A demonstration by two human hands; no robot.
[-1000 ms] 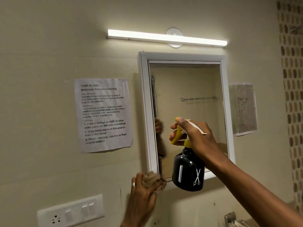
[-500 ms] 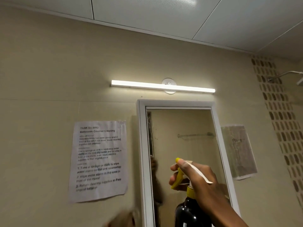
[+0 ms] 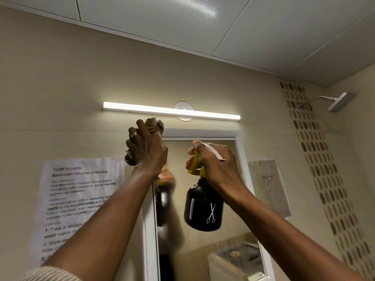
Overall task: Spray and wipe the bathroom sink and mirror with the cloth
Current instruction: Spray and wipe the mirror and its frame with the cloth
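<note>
A white-framed mirror hangs on the beige wall. My left hand grips a bunched brown cloth and holds it at the mirror's top left corner, over the frame. My right hand grips the yellow and white trigger head of a black spray bottle, which hangs in front of the middle of the glass. The bottle carries white comb and scissors marks. The sink is out of view.
A lit tube light runs just above the mirror. A printed task sheet is taped to the wall on the left, a smaller paper on the right. A shower head juts out at the upper right.
My left hand has risen with the cloth from below the mirror's lower left corner to its top left corner. The view has tilted upward. The right hand keeps the bottle before the glass.
</note>
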